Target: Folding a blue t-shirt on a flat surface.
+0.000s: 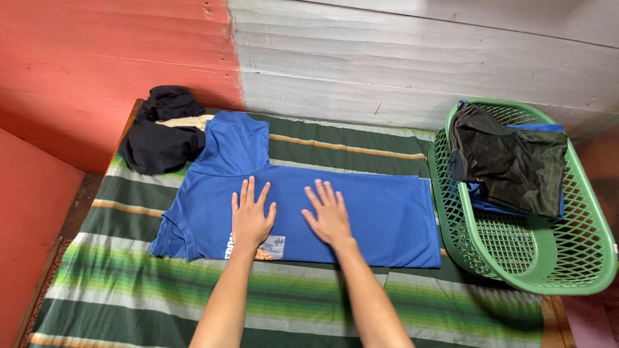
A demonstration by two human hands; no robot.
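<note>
On a bed covered with a green striped sheet (322,303), a person presses both bare hands flat onto a blue shirt (374,212) laid out and partly folded across the middle of the bedding. Left hand (250,219) rests palm down near the shirt's lower edge, just above a small printed patch, its fingers (248,193) spread apart and gripping nothing. Right hand (330,216) lies just beside it, also palm down on the blue cloth, fingers (322,193) fanned and empty. One sleeve of the shirt points toward the far wall, where a heap of dark clothes (161,135) sits at the bed's far left corner, touching the blue fabric. To the right, a green plastic laundry basket (574,258) stands at the edge of the bed, close beside the shirt's hem, holding a dark garment (509,161) draped over something blue. Behind the bed, the wall is painted red on the left and grey on the right.
</note>
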